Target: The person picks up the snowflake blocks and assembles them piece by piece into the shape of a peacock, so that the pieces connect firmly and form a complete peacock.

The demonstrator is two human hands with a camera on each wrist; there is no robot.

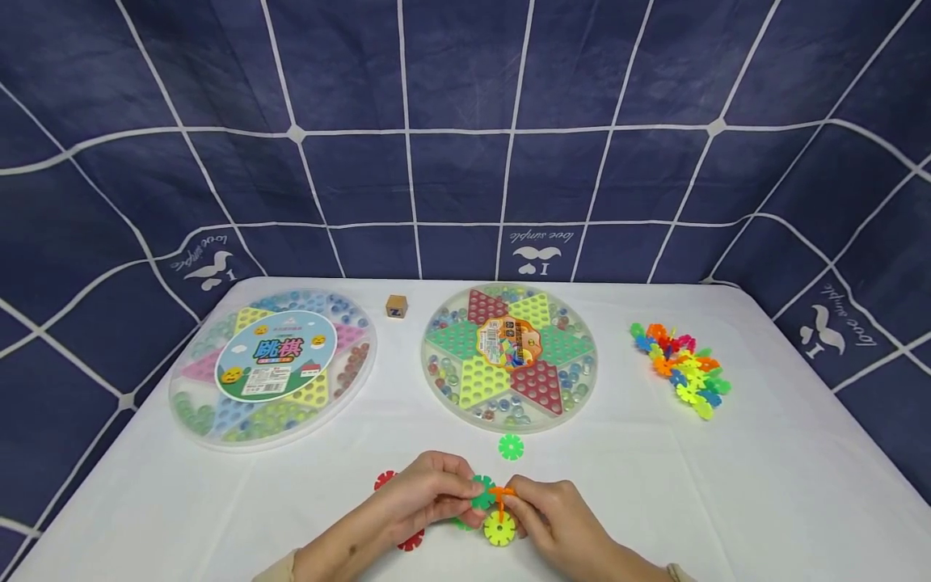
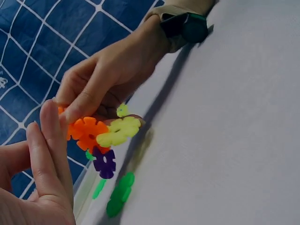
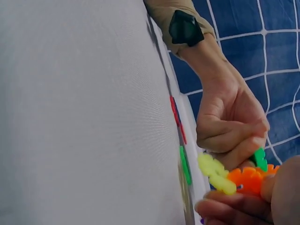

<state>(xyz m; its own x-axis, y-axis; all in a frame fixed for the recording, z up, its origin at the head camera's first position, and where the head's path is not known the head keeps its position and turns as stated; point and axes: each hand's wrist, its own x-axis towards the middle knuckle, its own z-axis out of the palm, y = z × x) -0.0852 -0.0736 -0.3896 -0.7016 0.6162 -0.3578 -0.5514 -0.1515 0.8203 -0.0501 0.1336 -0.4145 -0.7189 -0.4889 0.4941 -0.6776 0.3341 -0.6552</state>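
Close together over the near part of the white table are my left hand [image 1: 429, 493] and right hand [image 1: 560, 517]. Between thumb and fingers the left hand pinches a green notched plastic disc [image 1: 482, 491], its edge against an orange piece [image 1: 502, 491]. My right hand grips that orange piece, from which a yellow disc [image 1: 499, 529] hangs. A purple disc [image 2: 104, 162] shows below the orange one in the left wrist view; whether it is joined on cannot be told. Red discs [image 1: 410, 540] and another green disc [image 1: 463, 525] lie partly hidden by the left hand.
A loose green disc [image 1: 511, 447] lies beyond the hands. Two round marble game boards stand farther back, one on the left [image 1: 211, 368] and one in the middle [image 1: 483, 384]. A wooden letter cube [image 1: 396, 306] sits between them; a pile of coloured discs [image 1: 684, 368] is at right.
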